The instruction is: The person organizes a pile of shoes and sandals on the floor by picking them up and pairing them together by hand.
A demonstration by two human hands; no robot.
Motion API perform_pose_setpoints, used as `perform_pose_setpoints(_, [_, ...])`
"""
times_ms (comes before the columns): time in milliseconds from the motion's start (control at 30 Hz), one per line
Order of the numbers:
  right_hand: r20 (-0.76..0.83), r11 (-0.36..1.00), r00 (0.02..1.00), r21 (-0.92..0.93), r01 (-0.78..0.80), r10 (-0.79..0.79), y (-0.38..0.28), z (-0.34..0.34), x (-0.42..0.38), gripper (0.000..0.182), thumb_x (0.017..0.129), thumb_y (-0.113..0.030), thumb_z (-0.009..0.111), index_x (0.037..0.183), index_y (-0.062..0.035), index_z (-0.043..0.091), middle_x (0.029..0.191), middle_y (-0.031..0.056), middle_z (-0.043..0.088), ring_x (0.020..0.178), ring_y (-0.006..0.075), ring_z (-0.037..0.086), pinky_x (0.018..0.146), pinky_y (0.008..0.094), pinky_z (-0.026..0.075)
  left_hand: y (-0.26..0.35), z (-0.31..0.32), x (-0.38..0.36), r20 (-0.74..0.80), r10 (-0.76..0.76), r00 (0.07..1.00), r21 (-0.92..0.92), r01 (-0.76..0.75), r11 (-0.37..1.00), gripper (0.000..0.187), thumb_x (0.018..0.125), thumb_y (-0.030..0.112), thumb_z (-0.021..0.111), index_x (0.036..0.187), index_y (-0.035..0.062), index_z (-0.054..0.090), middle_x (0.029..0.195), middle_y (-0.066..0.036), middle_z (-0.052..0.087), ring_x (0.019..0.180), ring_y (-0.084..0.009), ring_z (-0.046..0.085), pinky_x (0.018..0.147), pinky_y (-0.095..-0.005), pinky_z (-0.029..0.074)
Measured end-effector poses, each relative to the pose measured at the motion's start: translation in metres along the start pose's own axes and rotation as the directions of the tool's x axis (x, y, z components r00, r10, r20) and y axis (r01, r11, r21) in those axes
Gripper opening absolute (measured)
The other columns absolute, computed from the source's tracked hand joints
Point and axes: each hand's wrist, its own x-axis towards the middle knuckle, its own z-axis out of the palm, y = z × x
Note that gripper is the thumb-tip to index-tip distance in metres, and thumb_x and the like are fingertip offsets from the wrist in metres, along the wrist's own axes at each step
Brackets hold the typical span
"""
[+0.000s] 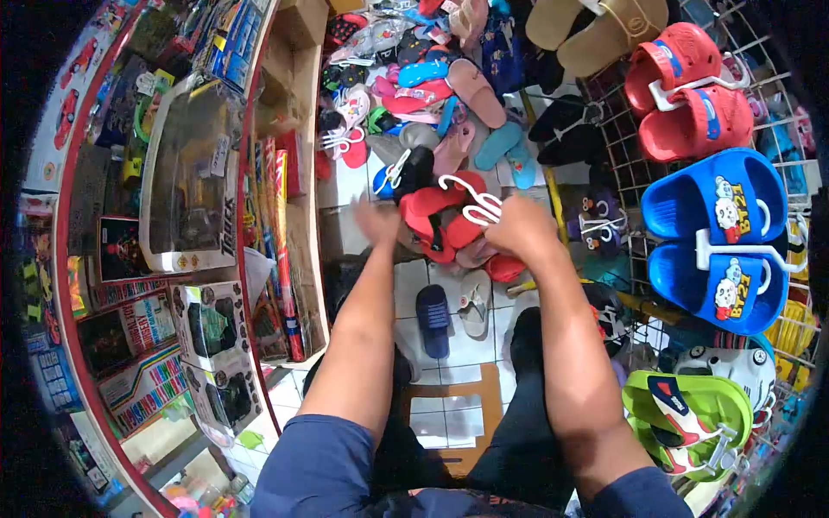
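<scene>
Where our right hand (521, 226) closes its fingers, it grips a white plastic hanger (473, 204) that carries a pair of red sandals (436, 220), holding them up above the tiled floor (449, 345). Our left hand (377, 221) sits just beside the sandals on their other side, blurred, so we cannot tell whether it grasps them or only touches their edge (the fingers look loosely spread). Below the pair lie a dark blue slipper (433, 318) and a pale grey one (474, 304), close together on the tiles. Beyond our hands a heap of mixed slippers (432, 95) in pink, blue and black covers the floor. On our right a wire rack (626, 164) holds hung pairs: red clogs (691, 91), blue cartoon slides (721, 237) and green sandals (691, 414). On our left, shelves carry boxed toys (190, 173).
</scene>
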Motion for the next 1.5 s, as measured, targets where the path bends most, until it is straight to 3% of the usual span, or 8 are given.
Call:
perform_pose_setpoints(33, [0.018,1.000,1.000,0.002,0.003,-0.003,-0.002,0.004,0.001,0.031,0.070,-0.029,0.067,0.092,-0.0064,0.072,0.092,0.0186,0.070,0.090,0.0346,0.067,0.080,0.0422,0.053,0.025,0.017,0.026,0.090,0.099,0.991,-0.337,-0.064,0.939,0.088,0.063,0.011,0.070,0.141,-0.0009,0.032,0.140,-0.028,0.037,0.133,-0.0430,0.031,0.112,-0.0430,0.024])
perform_pose_setpoints(100, [0.071,1.000,0.997,-0.020,0.002,-0.001,-0.002,0.002,-0.001,0.035,0.070,-0.030,0.066,0.096,-0.0069,0.071,0.097,0.0181,0.069,0.094,0.0332,0.067,0.082,0.0418,0.053,0.052,0.025,0.047,0.113,0.294,0.949,-0.359,-0.237,0.903,0.085,0.063,0.004,0.070,0.140,0.0011,0.034,0.135,-0.027,0.043,0.131,-0.0420,0.035,0.110,-0.0413,0.028])
perform_pose_setpoints(200, [0.082,0.999,0.996,-0.012,-0.042,0.042,-0.003,-0.003,-0.002,0.039,0.069,-0.030,0.067,0.100,-0.0071,0.071,0.102,0.0178,0.069,0.098,0.0323,0.066,0.083,0.0417,0.052,0.064,0.032,0.056,0.398,0.285,0.872,-0.297,-0.171,0.939,0.075,0.064,0.007,0.073,0.133,0.0048,0.043,0.125,-0.023,0.054,0.120,-0.0407,0.048,0.102,-0.0415,0.037])
perform_pose_setpoints(400, [0.106,0.998,0.992,0.012,-0.069,0.068,0.008,-0.007,0.006,0.037,0.073,-0.032,0.066,0.101,-0.0087,0.071,0.103,0.0174,0.068,0.098,0.0328,0.065,0.086,0.0420,0.052,0.062,0.042,0.038,0.346,0.163,0.924,-0.359,-0.030,0.933,0.049,0.061,0.013,0.082,0.105,0.0044,0.061,0.093,-0.014,0.062,0.087,-0.0315,0.060,0.077,-0.0375,0.047])
perform_pose_setpoints(667, [0.096,0.993,0.991,0.068,-0.099,0.092,0.010,-0.011,0.005,0.035,0.074,-0.033,0.066,0.100,-0.0096,0.071,0.101,0.0163,0.069,0.097,0.0330,0.066,0.085,0.0420,0.052,0.064,0.013,0.073,-0.030,-0.399,0.916,-0.746,0.245,0.619,0.036,0.085,0.031,0.072,0.104,0.0015,0.064,0.097,-0.008,0.067,0.082,-0.0166,0.061,0.076,-0.0314,0.049])
perform_pose_setpoints(867, [0.101,0.995,0.992,0.056,-0.078,0.072,0.011,-0.011,0.005,0.035,0.073,-0.032,0.067,0.100,-0.0097,0.071,0.100,0.0160,0.069,0.097,0.0324,0.066,0.084,0.0416,0.052,0.072,-0.015,0.088,0.329,-0.659,0.676,-0.877,0.478,0.053,0.041,0.091,0.041,0.060,0.116,0.0096,0.056,0.105,-0.007,0.062,0.083,-0.0216,0.064,0.056,-0.0336,0.054])
perform_pose_setpoints(1233, [0.091,0.995,0.993,0.057,-0.085,0.080,0.004,-0.007,0.006,0.034,0.073,-0.030,0.068,0.100,-0.0095,0.071,0.101,0.0168,0.069,0.098,0.0320,0.066,0.087,0.0412,0.051,0.077,-0.013,0.077,0.498,-0.485,0.719,-0.859,0.484,-0.165,0.053,0.088,0.050,0.060,0.114,0.0037,0.056,0.107,-0.010,0.063,0.094,-0.0273,0.063,0.083,-0.0430,0.054])
perform_pose_setpoints(1500, [-0.399,0.891,0.914,0.383,0.243,-0.078,-0.011,0.004,0.020,0.030,0.077,-0.028,0.072,0.083,0.0017,0.069,0.079,0.0255,0.065,0.080,0.0421,0.065,0.072,0.0476,0.052,0.130,-0.028,0.064,0.535,0.034,0.844,-0.756,0.496,-0.428,0.062,0.088,0.048,0.058,0.131,0.0045,0.048,0.127,-0.013,0.057,0.115,-0.0293,0.056,0.100,-0.0469,0.044])
